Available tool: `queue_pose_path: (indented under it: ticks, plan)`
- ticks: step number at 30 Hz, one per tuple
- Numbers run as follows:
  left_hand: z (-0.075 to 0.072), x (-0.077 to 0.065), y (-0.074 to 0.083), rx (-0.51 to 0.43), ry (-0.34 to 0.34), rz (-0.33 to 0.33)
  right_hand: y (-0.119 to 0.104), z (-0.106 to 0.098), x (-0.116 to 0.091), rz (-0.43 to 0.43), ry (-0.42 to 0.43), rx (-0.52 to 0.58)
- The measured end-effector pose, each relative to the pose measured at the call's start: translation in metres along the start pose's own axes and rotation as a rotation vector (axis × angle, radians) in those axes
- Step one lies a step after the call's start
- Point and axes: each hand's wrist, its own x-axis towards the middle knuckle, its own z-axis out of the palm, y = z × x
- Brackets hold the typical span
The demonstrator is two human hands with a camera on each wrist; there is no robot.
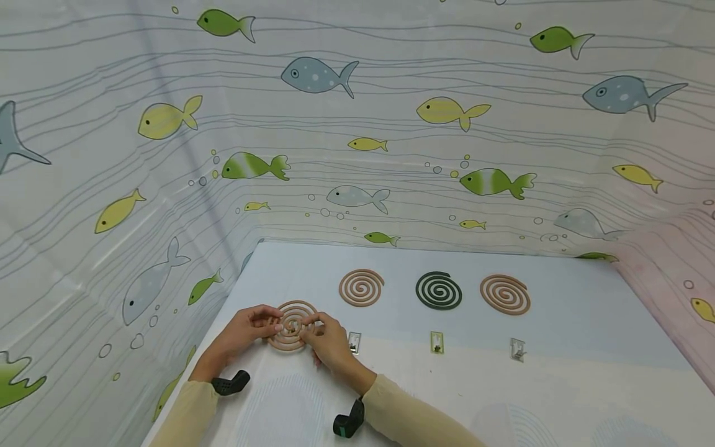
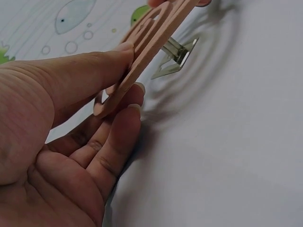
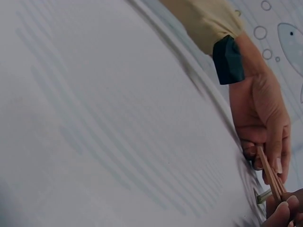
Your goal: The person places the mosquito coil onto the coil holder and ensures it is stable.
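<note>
A brown mosquito coil (image 1: 288, 348) is held by both hands above the left part of the white table. My left hand (image 1: 246, 335) pinches its left edge, thumb on the upper face and fingertips beneath, as the left wrist view shows. On the opposite edge, my right hand (image 1: 331, 345) grips the coil with thumb and fingers. Under the coil, a small metal stand (image 2: 177, 53) rises from the table towards the middle of the spiral. Whether stand and coil touch cannot be made out. In the right wrist view, the coil (image 3: 271, 172) appears edge-on between the hands.
Farther back on the table (image 1: 586, 310) lie a brown coil (image 1: 362, 287), a dark green coil (image 1: 439, 290) and another brown coil (image 1: 505, 295). In front of them are three small metal stands, left (image 1: 354, 343), middle (image 1: 437, 343) and right (image 1: 517, 350). Fish-patterned sheeting surrounds the table.
</note>
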Motion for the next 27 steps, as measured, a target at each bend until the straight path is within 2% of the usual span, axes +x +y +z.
queue_pose_path:
  ticks: [12,22,27]
  plan:
    - [-0.001,-0.002,0.003,-0.002,-0.004,0.014,-0.003,0.000,0.000,-0.002,0.003,-0.014]
    - [-0.004,-0.003,0.002,0.022,0.009,0.026,-0.015,-0.007,0.000,-0.006,-0.014,-0.115]
    - [-0.005,-0.004,0.002,0.004,0.014,0.020,-0.019,-0.009,0.000,-0.024,-0.009,-0.131]
